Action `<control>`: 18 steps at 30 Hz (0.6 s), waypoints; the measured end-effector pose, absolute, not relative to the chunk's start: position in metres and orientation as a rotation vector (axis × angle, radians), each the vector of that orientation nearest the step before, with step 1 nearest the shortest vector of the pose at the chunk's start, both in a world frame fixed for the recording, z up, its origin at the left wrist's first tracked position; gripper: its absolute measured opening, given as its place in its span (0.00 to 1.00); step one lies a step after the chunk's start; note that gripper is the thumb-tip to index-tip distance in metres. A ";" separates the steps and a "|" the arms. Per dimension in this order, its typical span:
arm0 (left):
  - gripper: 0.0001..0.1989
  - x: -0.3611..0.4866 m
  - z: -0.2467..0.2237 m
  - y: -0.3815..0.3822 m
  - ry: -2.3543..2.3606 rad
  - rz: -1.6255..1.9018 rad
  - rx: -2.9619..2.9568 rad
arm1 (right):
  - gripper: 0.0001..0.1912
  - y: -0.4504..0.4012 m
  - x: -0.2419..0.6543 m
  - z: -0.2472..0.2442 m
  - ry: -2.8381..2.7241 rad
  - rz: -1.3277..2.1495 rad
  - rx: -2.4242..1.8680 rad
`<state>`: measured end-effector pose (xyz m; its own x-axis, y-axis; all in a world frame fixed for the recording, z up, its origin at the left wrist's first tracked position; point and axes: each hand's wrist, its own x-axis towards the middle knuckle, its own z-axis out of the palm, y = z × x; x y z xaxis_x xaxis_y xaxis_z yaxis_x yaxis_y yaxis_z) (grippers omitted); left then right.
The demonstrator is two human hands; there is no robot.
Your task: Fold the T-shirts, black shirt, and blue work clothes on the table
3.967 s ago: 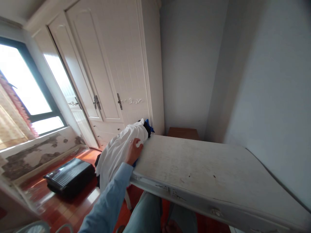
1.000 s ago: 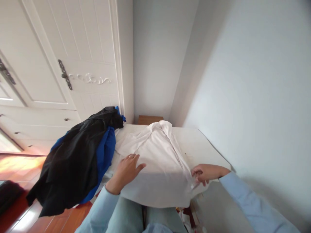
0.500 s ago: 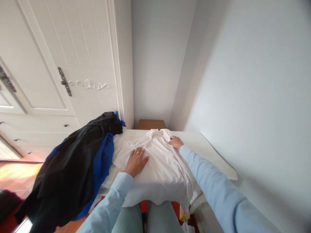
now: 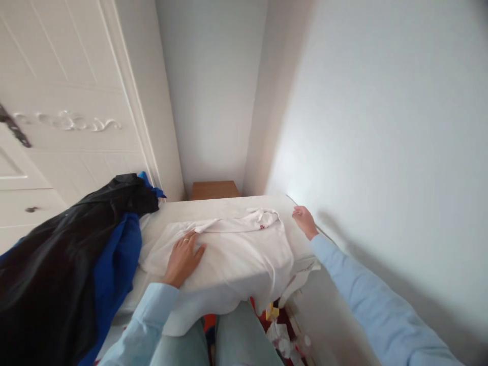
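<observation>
Nearest, the seated person's legs [image 4: 236,335], in pale trousers, reach under the near edge of the desk [image 4: 190,207]. Beside them, at floor level, lie a yellow item [image 4: 272,311] and crumpled pale items [image 4: 280,338], too blurred to name. The white shirt [image 4: 236,254] lies creased across the desk top, its lower part hanging over the near edge toward the legs; a small red mark [image 4: 263,227] shows by its neckline. The two hands are well apart, each in a light blue sleeve. The left hand [image 4: 185,259], a ring [image 4: 186,240] on one finger, rests palm down on the shirt's left part, fingers extended and thumb spread. The right hand [image 4: 304,221] is raised beyond the shirt's right side, near the wall [image 4: 362,101], apart from the cloth; its fingers curl inward, and whether they close fully cannot be told. To the left, a black garment [image 4: 64,249] lies over a blue garment [image 4: 118,254], both beside the desk's left end. Farther back stands the cream wardrobe [image 4: 76,51], with a dark metal handle [image 4: 15,129] and scrolled relief. Behind the desk's far edge, a brown box-like piece [image 4: 215,189] sits near the room's corner.
</observation>
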<state>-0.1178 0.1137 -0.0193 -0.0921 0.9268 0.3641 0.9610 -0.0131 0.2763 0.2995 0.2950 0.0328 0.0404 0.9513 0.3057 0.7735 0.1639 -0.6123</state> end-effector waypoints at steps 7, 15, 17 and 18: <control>0.24 -0.124 0.011 0.123 -2.220 -0.423 -1.882 | 0.27 0.319 0.231 0.028 -2.054 0.434 -1.409; 0.11 -0.172 0.070 0.154 -2.423 -0.475 -2.092 | 0.13 0.349 0.233 0.046 -1.983 0.795 -1.235; 0.13 -0.190 0.085 0.157 -2.474 -0.837 -1.942 | 0.20 0.350 0.253 0.054 -1.683 1.003 -1.037; 0.14 -0.199 0.093 0.159 -2.490 -0.981 -1.806 | 0.22 0.351 0.265 0.057 -1.503 1.090 -0.948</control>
<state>-0.1990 0.1595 0.0929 -0.3714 0.8877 0.2721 0.8348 0.1910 0.5163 0.2650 0.3511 0.0574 -0.1830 0.9444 0.2732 0.0341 0.2839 -0.9583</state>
